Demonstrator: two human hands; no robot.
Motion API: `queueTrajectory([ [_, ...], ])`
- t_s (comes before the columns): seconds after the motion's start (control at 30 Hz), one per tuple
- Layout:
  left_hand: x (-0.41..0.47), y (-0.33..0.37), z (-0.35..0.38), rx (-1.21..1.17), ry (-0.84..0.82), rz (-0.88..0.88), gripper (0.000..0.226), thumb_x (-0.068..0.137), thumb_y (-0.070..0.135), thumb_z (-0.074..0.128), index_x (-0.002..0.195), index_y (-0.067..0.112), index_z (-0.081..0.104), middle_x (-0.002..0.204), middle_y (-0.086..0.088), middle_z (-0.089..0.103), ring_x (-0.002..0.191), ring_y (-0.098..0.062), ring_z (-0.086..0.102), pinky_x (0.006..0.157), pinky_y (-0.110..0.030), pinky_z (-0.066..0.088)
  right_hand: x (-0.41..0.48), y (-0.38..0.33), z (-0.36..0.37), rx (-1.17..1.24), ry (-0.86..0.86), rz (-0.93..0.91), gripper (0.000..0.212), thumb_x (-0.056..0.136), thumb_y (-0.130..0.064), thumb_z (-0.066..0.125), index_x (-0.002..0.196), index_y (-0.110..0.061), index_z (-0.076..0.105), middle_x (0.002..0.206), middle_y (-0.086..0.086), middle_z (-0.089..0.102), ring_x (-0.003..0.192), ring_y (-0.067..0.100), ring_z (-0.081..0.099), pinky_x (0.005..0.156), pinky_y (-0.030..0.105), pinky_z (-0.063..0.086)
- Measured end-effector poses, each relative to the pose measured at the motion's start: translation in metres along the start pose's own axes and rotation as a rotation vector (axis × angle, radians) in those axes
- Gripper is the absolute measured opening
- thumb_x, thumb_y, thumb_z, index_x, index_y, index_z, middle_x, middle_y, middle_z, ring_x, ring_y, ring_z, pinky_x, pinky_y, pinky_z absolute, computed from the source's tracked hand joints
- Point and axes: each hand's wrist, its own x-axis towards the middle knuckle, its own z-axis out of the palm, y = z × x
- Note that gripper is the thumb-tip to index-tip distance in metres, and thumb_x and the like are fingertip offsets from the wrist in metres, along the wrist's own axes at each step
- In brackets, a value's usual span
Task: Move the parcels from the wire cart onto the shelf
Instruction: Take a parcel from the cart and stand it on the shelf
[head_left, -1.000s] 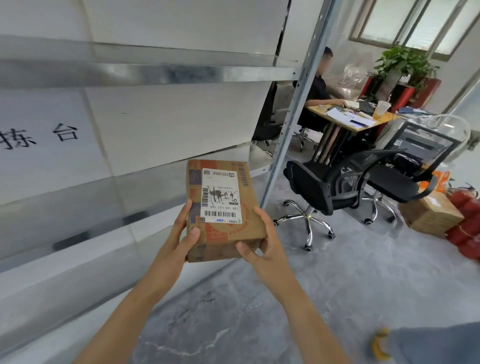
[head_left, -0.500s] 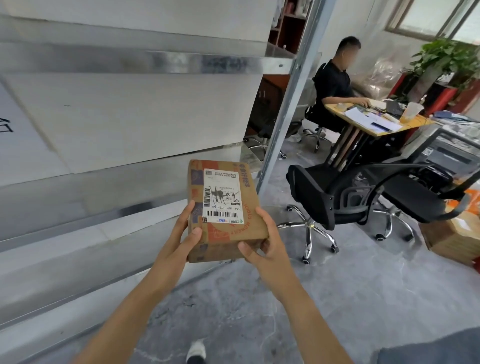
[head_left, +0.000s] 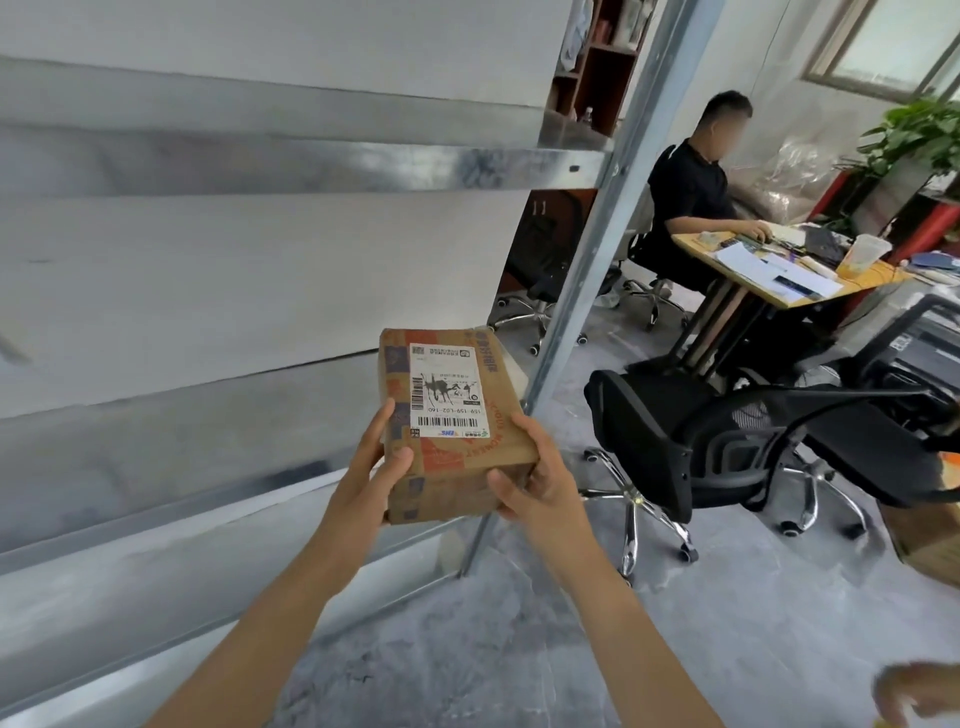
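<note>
Head view. Parcel (head_left: 457, 410), label up: pinched at its near end between left grip (head_left: 371, 470) and right grip (head_left: 543, 480), thumbs on top. Shelf (head_left: 208, 452) just left of the grips. Risk: shallow hold may slip; far corner may clip the upright (head_left: 597, 270) beyond.

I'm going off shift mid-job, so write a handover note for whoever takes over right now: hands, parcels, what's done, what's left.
Left hand: grips the parcel on its left side.
Right hand: grips its near right corner.
Parcel: label up, held in the air in front of the shelf, by the post; not yet set down.
Cart: out of view, so the remaining parcels can't be counted.
Left: place this parcel on the shelf, then check the cart.
</note>
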Motion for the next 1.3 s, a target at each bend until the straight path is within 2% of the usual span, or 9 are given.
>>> queueTrajectory([
  [0.27, 0.05, -0.01, 0.016, 0.018, 0.073, -0.041, 0.046, 0.09, 0.041, 0.049, 0.121, 0.069, 0.031, 0.122, 0.023, 0.06, 0.103, 0.0, 0.062, 0.086, -0.035, 0.05, 0.044, 0.019, -0.014, 0.005, 0.035, 0.005, 0.047, 0.087, -0.023, 0.068, 0.122, -0.049, 0.051, 0.12, -0.02, 0.06, 0.115, 0.019, 0.058, 0.091, 0.053, 0.052],
  [0.37, 0.066, -0.013, 0.024, 0.011, 0.105, -0.042, 0.045, 0.095, 0.034, 0.047, 0.123, 0.064, 0.031, 0.121, 0.022, 0.06, 0.104, 0.0, 0.061, 0.082, -0.031, 0.05, 0.061, 0.027, -0.018, -0.005, 0.05, 0.002, 0.047, 0.085, -0.035, 0.071, 0.126, -0.044, 0.051, 0.122, -0.016, 0.061, 0.115, 0.02, 0.06, 0.091, 0.053, 0.053],
  [0.47, 0.083, -0.013, 0.032, 0.04, 0.153, -0.034, 0.044, 0.096, 0.032, 0.046, 0.121, 0.066, 0.032, 0.123, 0.018, 0.061, 0.108, -0.005, 0.06, 0.091, -0.038, 0.048, 0.077, 0.032, -0.023, -0.006, 0.051, -0.005, 0.053, 0.079, -0.046, 0.069, 0.128, -0.041, 0.051, 0.121, -0.015, 0.061, 0.114, 0.021, 0.06, 0.09, 0.053, 0.053],
  [0.7, 0.107, -0.033, 0.051, 0.026, 0.269, -0.094, 0.044, 0.096, 0.031, 0.045, 0.114, 0.069, 0.034, 0.118, 0.021, 0.06, 0.11, -0.01, 0.058, 0.096, -0.046, 0.046, 0.104, 0.048, -0.045, -0.001, -0.033, 0.027, 0.045, 0.085, -0.026, 0.068, 0.127, -0.035, 0.053, 0.11, -0.02, 0.064, 0.105, 0.021, 0.064, 0.083, 0.049, 0.058],
  [0.83, 0.111, -0.047, 0.063, 0.043, 0.3, -0.129, 0.04, 0.093, 0.04, 0.049, 0.111, 0.074, 0.035, 0.119, 0.021, 0.06, 0.109, -0.012, 0.06, 0.093, -0.044, 0.049, 0.11, 0.058, -0.056, 0.007, -0.023, 0.076, 0.04, 0.089, -0.018, 0.067, 0.122, -0.038, 0.056, 0.104, -0.015, 0.067, 0.1, 0.021, 0.066, 0.073, 0.039, 0.06],
  [0.97, 0.115, -0.056, 0.07, 0.053, 0.291, -0.105, 0.049, 0.068, 0.071, 0.05, 0.112, 0.078, 0.03, 0.128, 0.021, 0.054, 0.116, -0.012, 0.055, 0.099, -0.047, 0.045, 0.12, 0.06, -0.065, -0.069, -0.062, 0.039, 0.041, 0.09, -0.024, 0.066, 0.126, -0.037, 0.053, 0.105, -0.023, 0.065, 0.101, 0.014, 0.065, 0.079, 0.043, 0.059],
  [1.13, 0.119, -0.061, 0.075, 0.109, 0.281, -0.059, 0.047, 0.073, 0.079, 0.042, 0.117, 0.075, 0.024, 0.132, 0.023, 0.048, 0.12, -0.009, 0.05, 0.101, -0.039, 0.044, 0.131, 0.061, -0.068, -0.073, -0.075, 0.011, 0.041, 0.09, -0.023, 0.065, 0.129, -0.029, 0.052, 0.108, -0.014, 0.065, 0.101, 0.01, 0.064, 0.083, 0.039, 0.058],
  [1.23, 0.124, -0.058, 0.074, 0.169, 0.3, -0.061, 0.045, 0.085, 0.062, 0.039, 0.127, 0.062, 0.025, 0.13, 0.014, 0.052, 0.116, -0.01, 0.051, 0.087, -0.025, 0.045, 0.136, 0.059, -0.071, -0.067, -0.08, -0.013, 0.04, 0.091, -0.022, 0.064, 0.128, -0.029, 0.053, 0.107, -0.014, 0.065, 0.097, 0.001, 0.063, 0.081, 0.024, 0.057],
  [1.3, 0.13, -0.059, 0.073, 0.231, 0.315, -0.084, 0.053, 0.087, 0.054, 0.041, 0.138, 0.049, 0.026, 0.127, 0.007, 0.056, 0.111, -0.011, 0.052, 0.083, -0.026, 0.043, 0.141, 0.064, -0.074, -0.104, -0.071, -0.009, 0.04, 0.092, -0.018, 0.063, 0.129, -0.03, 0.053, 0.106, -0.015, 0.065, 0.094, -0.003, 0.062, 0.082, 0.021, 0.056],
])
